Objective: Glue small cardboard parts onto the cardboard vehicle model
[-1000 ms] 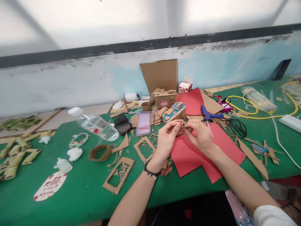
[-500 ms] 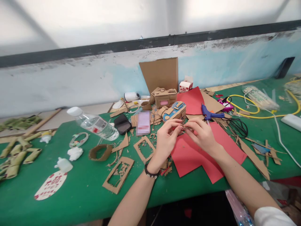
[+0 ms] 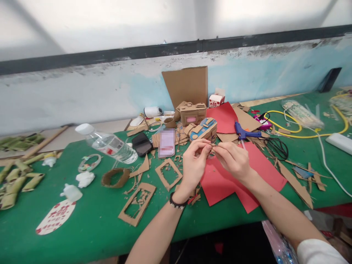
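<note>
My left hand [image 3: 194,161] and my right hand [image 3: 233,158] meet over the red paper [image 3: 220,183], fingers pinched. Between the fingertips is a small piece of brown cardboard [image 3: 212,145], mostly covered by them. Just behind the hands lies a cardboard model with blue patches [image 3: 205,129]. A cardboard camera model [image 3: 193,114] stands farther back. To the right of my right hand a blue glue gun [image 3: 246,132] rests on the paper and cardboard. Left of my left hand lie two cut-out cardboard frames [image 3: 137,204] with scraps inside.
On the left are a tilted water bottle [image 3: 111,145], a black case [image 3: 142,144], a cardboard ring [image 3: 115,178] and green rolled pieces [image 3: 16,185]. A phone [image 3: 167,143] leans in the middle. Yellow cable [image 3: 297,121] and a white power strip [image 3: 339,142] occupy the right.
The fingers of my right hand have curled in closer against my left fingertips around the small piece. The whole view has shifted slightly; the things on the table stay in place.
</note>
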### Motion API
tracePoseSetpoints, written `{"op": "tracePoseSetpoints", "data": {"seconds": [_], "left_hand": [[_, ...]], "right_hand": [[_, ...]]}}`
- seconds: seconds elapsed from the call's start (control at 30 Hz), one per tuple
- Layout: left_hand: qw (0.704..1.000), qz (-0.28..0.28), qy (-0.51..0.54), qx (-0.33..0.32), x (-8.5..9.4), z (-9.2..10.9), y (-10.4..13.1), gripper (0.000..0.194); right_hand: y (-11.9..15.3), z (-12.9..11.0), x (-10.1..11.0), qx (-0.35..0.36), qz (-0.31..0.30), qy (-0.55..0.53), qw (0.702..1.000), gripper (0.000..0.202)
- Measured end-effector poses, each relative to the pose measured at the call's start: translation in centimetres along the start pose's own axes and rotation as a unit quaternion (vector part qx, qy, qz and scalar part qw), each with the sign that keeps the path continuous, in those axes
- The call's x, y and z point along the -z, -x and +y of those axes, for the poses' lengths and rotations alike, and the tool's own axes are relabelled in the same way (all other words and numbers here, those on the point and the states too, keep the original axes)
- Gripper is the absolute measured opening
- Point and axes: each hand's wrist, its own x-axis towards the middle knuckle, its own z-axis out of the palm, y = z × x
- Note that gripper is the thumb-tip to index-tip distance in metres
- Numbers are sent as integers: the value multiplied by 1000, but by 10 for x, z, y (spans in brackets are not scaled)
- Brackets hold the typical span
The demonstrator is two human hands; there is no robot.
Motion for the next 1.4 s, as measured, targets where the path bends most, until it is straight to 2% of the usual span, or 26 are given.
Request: {"op": "tracePoseSetpoints", "data": {"seconds": [0.07, 0.23, 0.43, 0.5, 0.53, 0.67, 0.77, 0.9, 1.07, 1.33, 1.4], "left_hand": [[999, 5, 27, 25, -1, -2, 0, 36], [982, 5, 132, 137, -5, -3, 0, 47], [955, 25, 214, 205, 0, 0, -5, 53], [956, 32, 215, 196, 3, 2, -7, 53], [960, 34, 211, 183, 4, 3, -7, 51], [969, 40, 197, 141, 5, 4, -6, 47], [970, 34, 195, 144, 2, 3, -4, 44], [974, 19, 178, 142, -2, 3, -1, 42], [989, -25, 119, 88, -6, 2, 1, 38], [995, -58, 67, 48, -7, -8, 2, 30], [995, -60, 68, 49, -6, -9, 1, 30]], "right_hand": [[1, 0, -1, 13, -2, 3, 1000, 30], [1, 4, -3, 34, -3, -5, 999, 28], [-1, 2, 0, 106, 20, -51, 993, 29], [0, 3, 0, 105, 43, -84, 990, 33], [0, 5, 0, 81, 51, -102, 990, 36], [1, 21, 1, -104, 33, -154, 982, 43], [0, 30, 2, -178, 47, -145, 972, 38], [-2, 24, 1, -176, 103, -128, 971, 24], [-4, 13, -1, -143, 23, -132, 981, 26], [-7, 8, -5, -167, 21, -220, 961, 12], [-8, 13, -1, -174, 6, -239, 955, 10]]}}
